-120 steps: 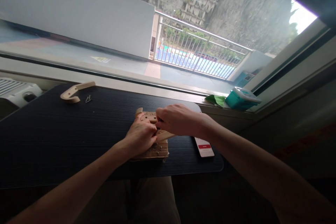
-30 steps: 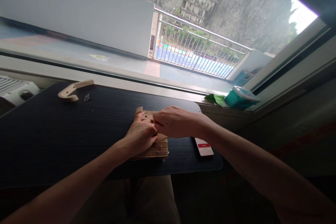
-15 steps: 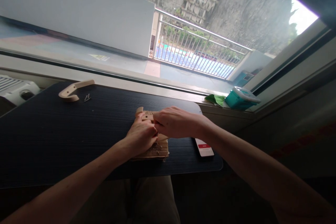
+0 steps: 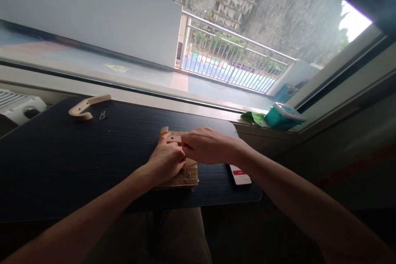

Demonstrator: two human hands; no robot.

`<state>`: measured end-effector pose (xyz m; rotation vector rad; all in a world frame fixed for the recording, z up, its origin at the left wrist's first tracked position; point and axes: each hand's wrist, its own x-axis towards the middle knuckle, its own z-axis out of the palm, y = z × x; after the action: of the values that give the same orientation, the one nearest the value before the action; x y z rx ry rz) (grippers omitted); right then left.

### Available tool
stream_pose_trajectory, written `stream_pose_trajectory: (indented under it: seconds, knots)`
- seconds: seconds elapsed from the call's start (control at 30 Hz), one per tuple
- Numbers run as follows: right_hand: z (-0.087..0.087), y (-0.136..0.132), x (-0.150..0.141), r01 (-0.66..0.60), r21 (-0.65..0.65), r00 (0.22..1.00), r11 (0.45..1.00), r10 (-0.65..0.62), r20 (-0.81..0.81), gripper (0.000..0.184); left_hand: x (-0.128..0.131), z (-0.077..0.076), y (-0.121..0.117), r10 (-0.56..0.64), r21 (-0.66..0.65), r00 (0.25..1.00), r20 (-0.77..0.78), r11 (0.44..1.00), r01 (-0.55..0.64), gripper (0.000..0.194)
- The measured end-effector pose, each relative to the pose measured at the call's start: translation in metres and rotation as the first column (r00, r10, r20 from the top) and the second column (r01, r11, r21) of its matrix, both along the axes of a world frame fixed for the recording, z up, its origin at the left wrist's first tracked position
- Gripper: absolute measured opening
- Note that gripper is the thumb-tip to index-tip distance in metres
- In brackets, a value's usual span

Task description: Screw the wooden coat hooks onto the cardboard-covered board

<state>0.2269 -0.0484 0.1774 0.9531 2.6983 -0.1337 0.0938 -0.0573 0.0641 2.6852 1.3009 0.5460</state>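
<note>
A light wooden piece with holes (image 4: 173, 137) lies on a brown cardboard sheet (image 4: 185, 179) on the dark table (image 4: 77, 161). My left hand (image 4: 165, 161) rests curled on the wooden piece and presses it down. My right hand (image 4: 206, 145) is closed just to its right, fingertips pinched at the wood next to my left hand; what they pinch is hidden. Small screws lie on the cardboard under my hands.
A curved wooden hook (image 4: 85, 107) and loose screws (image 4: 102, 116) lie at the table's far left. A phone with a red banner (image 4: 240, 174) lies right of my hands. A teal lidded box (image 4: 283, 116) and green cloth (image 4: 253, 117) sit on the sill. A white appliance (image 4: 18, 109) stands at left.
Four seconds ago a tilted wooden bar showed under my right hand; now that hand covers it. Since one second ago both hands have stayed almost still.
</note>
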Motion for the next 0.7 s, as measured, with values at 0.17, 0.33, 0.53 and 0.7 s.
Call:
stream_pose_trajectory:
  seconds: [0.17,0.33,0.53,0.7]
  knots:
    - [0.0020,-0.0012,-0.0020,0.004,-0.003,1.000,1.000,-0.004,0.027,0.028,0.0002,-0.0017,0.0007,0.002,0.018,1.000,0.007,1.000,-0.002,0.017]
    - [0.0011,-0.0012,-0.0023,0.003,-0.001,1.000,1.000,-0.003,0.019,0.027,0.0003,-0.0020,0.0008,-0.008,0.016,1.000,0.017,1.000,0.007,0.016]
    - [-0.0010,-0.0013,-0.0008,0.022,0.004,1.000,1.000,-0.022,0.017,0.030,-0.0001,-0.0047,0.0013,0.001,0.022,1.000,0.003,1.000,-0.001,0.018]
    - [0.0005,-0.0022,-0.0017,0.019,0.000,0.999,1.000,-0.019,0.036,0.031,-0.0003,-0.0043,0.0011,-0.005,0.024,1.000,0.006,1.000,0.005,0.018]
